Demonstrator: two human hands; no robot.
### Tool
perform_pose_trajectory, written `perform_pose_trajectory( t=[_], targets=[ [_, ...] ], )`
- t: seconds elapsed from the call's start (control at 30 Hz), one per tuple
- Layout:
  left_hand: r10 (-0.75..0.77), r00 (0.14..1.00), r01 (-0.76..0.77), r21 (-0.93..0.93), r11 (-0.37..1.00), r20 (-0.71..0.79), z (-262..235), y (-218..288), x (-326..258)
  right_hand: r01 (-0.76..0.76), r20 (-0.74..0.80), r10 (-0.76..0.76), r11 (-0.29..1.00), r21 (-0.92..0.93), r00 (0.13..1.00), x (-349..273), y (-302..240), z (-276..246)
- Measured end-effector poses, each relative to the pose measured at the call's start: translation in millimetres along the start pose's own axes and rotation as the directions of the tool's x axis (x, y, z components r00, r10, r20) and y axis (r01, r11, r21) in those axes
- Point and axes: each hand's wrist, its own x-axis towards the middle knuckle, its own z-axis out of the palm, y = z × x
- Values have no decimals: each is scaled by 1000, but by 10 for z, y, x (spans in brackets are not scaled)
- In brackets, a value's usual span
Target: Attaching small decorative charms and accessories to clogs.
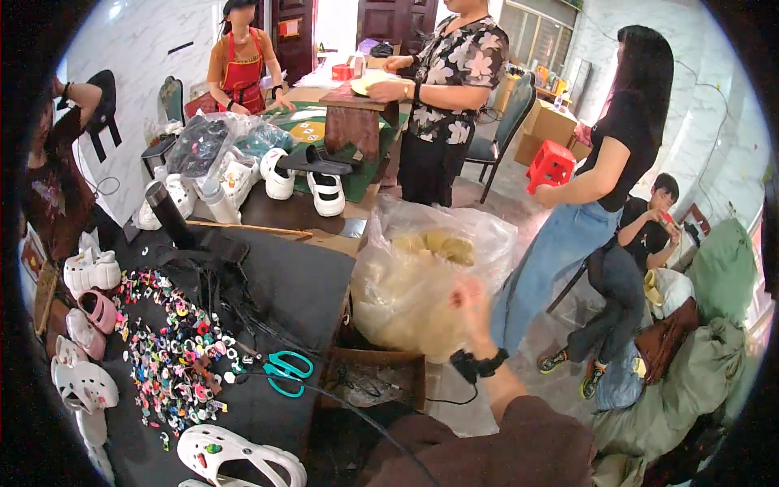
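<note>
My right hand point(471, 304), smeared by motion, is held up beside a large clear plastic bag point(406, 308) with yellowish pieces in it. Whether its fingers hold anything cannot be made out. A black wristband point(480, 365) circles that wrist, below a brown sleeve. My left hand is out of the picture. On the black table to the left lies a spread of many small colourful shoe charms point(178, 349). Teal-handled scissors point(288, 373) rest near the table's right edge. A white clog point(235, 454) with a few charms on it sits at the near edge.
White and pink clogs point(85, 381) line the table's left side. A dark bottle point(166, 213) stands behind the charms, among black cables. An open box point(381, 377) is below the bag. Several people are around; one holds a red stool point(552, 165). Green sacks point(698, 381) lie at right.
</note>
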Motion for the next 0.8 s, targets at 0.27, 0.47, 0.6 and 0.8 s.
perform_pose_trajectory(
  t=[0.27,0.47,0.6,0.8],
  targets=[
    [-162,973,168,-19,986,165,-266,705,16,-59,980,106,991,-118,-169,-1269,-517,1537],
    [-265,923,291,-55,955,279,-433,1239,251,-113,805,-505,861,496,-313,-2297,-736,2300],
    [-325,874,378,-86,922,362,-457,1531,337,182,790,-591,769,613,-166,-2772,-735,2570],
    [-393,773,512,-123,850,498,-362,1830,438,646,868,-468,612,456,-169,-2938,-619,2632]
  ],
)
